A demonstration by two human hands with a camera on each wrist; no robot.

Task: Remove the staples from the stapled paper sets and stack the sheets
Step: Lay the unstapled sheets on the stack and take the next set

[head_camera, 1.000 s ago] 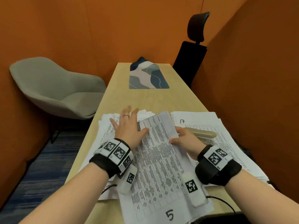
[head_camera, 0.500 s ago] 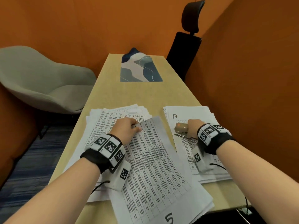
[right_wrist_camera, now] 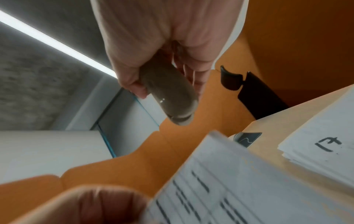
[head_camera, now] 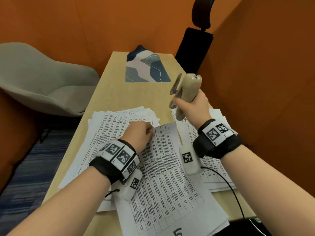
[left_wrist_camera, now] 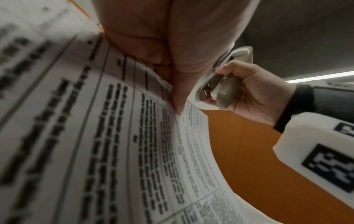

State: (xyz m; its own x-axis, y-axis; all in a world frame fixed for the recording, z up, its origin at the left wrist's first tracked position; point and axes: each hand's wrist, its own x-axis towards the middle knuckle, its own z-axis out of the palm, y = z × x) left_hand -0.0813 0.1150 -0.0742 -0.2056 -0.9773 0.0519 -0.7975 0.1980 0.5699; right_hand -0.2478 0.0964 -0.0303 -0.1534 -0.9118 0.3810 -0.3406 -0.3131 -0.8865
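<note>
A stapled paper set marked "5" [head_camera: 170, 176] lies slanted across the table's near middle. My left hand [head_camera: 141, 132] pinches its far left corner, and in the left wrist view the left hand [left_wrist_camera: 172, 63] lifts that corner of the set [left_wrist_camera: 114, 136]. My right hand [head_camera: 192, 106] grips a beige staple remover [head_camera: 187, 89] and holds it raised above the right pile marked "17" [head_camera: 213, 142]. The right wrist view shows the right hand [right_wrist_camera: 153, 60] curled round the remover [right_wrist_camera: 172, 98]. A spread pile of loose sheets [head_camera: 109, 130] lies under my left hand.
The wooden table [head_camera: 119, 92] has a patterned blue-grey mat [head_camera: 146, 68] at its far end. A grey shell chair [head_camera: 42, 82] stands to the left and a black office chair [head_camera: 196, 45] at the far right. Orange walls close in on both sides.
My right hand took the staple remover off the right pile and raised it into the air. My left hand went from lying flat to pinching the set's far corner.
</note>
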